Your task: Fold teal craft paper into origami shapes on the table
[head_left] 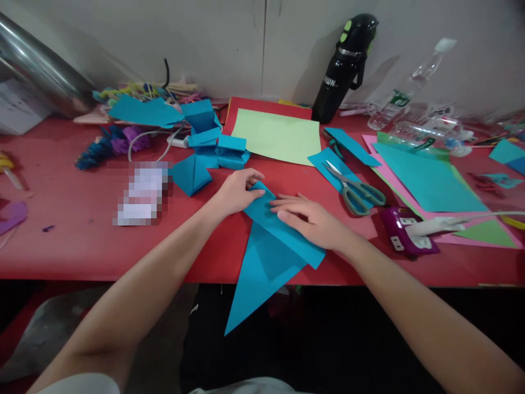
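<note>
A sheet of blue paper (268, 260) is folded so that a double strip runs across its upper part, while a pointed tip hangs over the table's front edge. My left hand (238, 191) pinches the strip's upper left end, thumb on top and fingers behind. Across the strip, my right hand (307, 216) rests with its fingers stretched out, pressing the paper. Several folded blue paper pieces (205, 148) lie beyond my left hand. Scissors (356, 189) with grey handles lie on a blue paper strip to the right of my right hand.
A pale green sheet (274, 134) lies on red paper at the back. A black bottle (346, 68) and a clear plastic bottle (412, 85) lean near the wall. At right are a purple power adapter (406, 232) and coloured sheets (435, 175). A blurred rectangle (141, 194) lies left.
</note>
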Demonstrator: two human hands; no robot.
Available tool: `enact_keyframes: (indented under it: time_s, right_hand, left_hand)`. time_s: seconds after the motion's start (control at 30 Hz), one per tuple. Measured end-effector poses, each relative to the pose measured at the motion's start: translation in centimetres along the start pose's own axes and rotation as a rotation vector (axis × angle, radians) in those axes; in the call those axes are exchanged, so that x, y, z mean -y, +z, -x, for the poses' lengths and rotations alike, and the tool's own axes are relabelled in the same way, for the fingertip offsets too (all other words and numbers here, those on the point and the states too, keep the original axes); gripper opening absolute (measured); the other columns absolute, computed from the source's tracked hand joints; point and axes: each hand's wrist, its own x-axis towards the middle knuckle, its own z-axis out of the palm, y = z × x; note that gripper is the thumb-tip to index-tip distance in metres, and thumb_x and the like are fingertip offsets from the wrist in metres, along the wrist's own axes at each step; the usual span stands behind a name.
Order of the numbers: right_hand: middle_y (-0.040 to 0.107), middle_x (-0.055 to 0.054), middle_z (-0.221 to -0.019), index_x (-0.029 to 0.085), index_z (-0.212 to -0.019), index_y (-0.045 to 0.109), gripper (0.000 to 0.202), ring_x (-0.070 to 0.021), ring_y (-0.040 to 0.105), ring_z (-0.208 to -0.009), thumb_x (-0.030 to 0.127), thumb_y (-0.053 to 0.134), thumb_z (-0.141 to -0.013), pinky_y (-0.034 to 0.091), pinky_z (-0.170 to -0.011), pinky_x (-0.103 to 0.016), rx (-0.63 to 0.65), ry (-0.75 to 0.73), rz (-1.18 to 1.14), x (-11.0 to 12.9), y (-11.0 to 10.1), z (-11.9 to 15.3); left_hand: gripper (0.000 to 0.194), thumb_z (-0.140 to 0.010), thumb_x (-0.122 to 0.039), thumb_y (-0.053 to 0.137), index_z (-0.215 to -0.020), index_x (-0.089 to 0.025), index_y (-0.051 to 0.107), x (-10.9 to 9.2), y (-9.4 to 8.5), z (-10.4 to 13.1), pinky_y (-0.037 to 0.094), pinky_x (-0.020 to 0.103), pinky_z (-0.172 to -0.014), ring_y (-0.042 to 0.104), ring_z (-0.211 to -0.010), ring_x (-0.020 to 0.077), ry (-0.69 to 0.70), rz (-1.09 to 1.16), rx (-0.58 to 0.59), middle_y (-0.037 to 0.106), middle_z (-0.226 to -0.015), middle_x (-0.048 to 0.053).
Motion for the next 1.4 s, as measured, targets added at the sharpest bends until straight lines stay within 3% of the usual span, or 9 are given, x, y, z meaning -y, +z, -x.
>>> enact_keyframes:
  time_s: [0.07,0.17,0.47,0.7,0.8,0.93,1.1,1.23,1.4]
  right_hand:
    - [0.071,-0.006,-0.126,0.026,-0.114,0.072,0.027,-0.0258,0.063,-0.121,0.039,0.052,-0.099,0.046,-0.108,-0.048,-0.177,0.037,-0.066,-0.1,0.3,-0.6]
    - [0.074,-0.008,-0.108,0.022,-0.105,0.071,0.018,-0.0236,0.07,-0.096,0.031,0.063,-0.091,0.057,-0.084,-0.039,-0.266,0.166,-0.086,-0.4,0.4,-1.5]
    - [0.07,-0.009,-0.091,0.021,-0.095,0.067,0.029,-0.0237,0.065,-0.078,0.045,0.073,-0.079,0.049,-0.06,-0.034,-0.108,0.397,0.111,-0.2,0.2,-2.7]
    - [0.069,-0.007,-0.086,0.02,-0.082,0.062,0.016,-0.0214,0.063,-0.077,0.028,0.073,-0.074,0.048,-0.063,-0.033,-0.12,0.41,-0.042,0.1,-0.2,-2.6]
    - [0.066,-0.002,-0.079,0.021,-0.078,0.058,0.016,-0.0177,0.062,-0.073,0.025,0.073,-0.074,0.047,-0.062,-0.03,-0.184,0.432,-0.283,-0.1,-0.6,-2.0]
    - [0.069,-0.001,-0.086,0.023,-0.097,0.061,0.035,-0.0181,0.066,-0.077,0.029,0.082,-0.07,0.052,-0.066,-0.031,-0.302,0.464,-0.606,-0.9,-1.1,-1.0]
    - [0.074,-0.006,-0.105,0.023,-0.107,0.069,0.041,-0.0232,0.07,-0.096,0.035,0.084,-0.071,0.055,-0.086,-0.039,-0.405,0.428,-0.852,-1.1,-0.9,0.0]
    - [0.075,-0.003,-0.1,0.023,-0.099,0.07,0.029,-0.021,0.07,-0.09,0.034,0.083,-0.074,0.057,-0.083,-0.038,-0.406,0.384,-0.95,-1.1,-0.5,0.4]
    - [0.073,-0.001,-0.093,0.023,-0.092,0.067,0.019,-0.0186,0.068,-0.085,0.031,0.08,-0.08,0.059,-0.077,-0.036,-0.532,0.017,-0.702,0.4,-3.1,0.6]
  left_hand:
    - [0.035,-0.077,-0.031,0.072,-0.109,-0.017,0.068,0.1,0.1,0.0,0.056,0.039,-0.082,0.067,-0.092,0.0234,-0.006,-0.014,0.01,0.072,-0.101,0.008]
    - [0.035,-0.078,-0.032,0.071,-0.11,-0.018,0.068,0.4,0.3,0.1,0.055,0.039,-0.082,0.066,-0.094,0.0234,0.007,-0.063,0.009,0.072,-0.105,0.008]
    - [0.037,-0.082,-0.033,0.066,-0.115,-0.017,0.065,0.3,0.3,0.3,0.054,0.039,-0.084,0.063,-0.094,0.0227,0.065,-0.166,-0.007,0.068,-0.113,0.01]
    - [0.028,-0.086,-0.043,0.065,-0.1,-0.019,0.069,-0.3,0.4,0.2,0.052,0.037,-0.081,0.063,-0.089,0.0214,0.116,-0.071,0.017,0.069,-0.1,0.007]
    - [0.04,-0.083,-0.048,0.07,-0.108,-0.018,0.064,-1.0,0.1,0.4,0.052,0.036,-0.079,0.065,-0.093,0.0223,0.004,0.149,0.031,0.07,-0.103,0.008]
    - [0.072,-0.075,-0.047,0.081,-0.133,-0.016,0.052,-2.1,-0.6,0.4,0.055,0.039,-0.08,0.069,-0.098,0.0269,-0.235,0.458,0.142,0.07,-0.112,0.014]
    - [0.051,-0.074,-0.043,0.083,-0.115,-0.016,0.068,-3.3,-1.2,0.0,0.056,0.043,-0.09,0.069,-0.106,0.0291,-0.26,0.607,0.314,0.072,-0.119,0.014]
    - [0.042,-0.072,-0.036,0.085,-0.108,-0.017,0.072,-4.5,-0.9,-1.0,0.06,0.041,-0.082,0.073,-0.094,0.0253,-0.222,0.678,0.358,0.076,-0.108,0.01]
    - [0.019,-0.079,-0.021,0.079,-0.096,-0.017,0.074,-10.0,-2.5,-2.4,0.063,0.036,-0.07,0.075,-0.082,0.0231,0.167,0.55,0.187,0.077,-0.087,0.003]
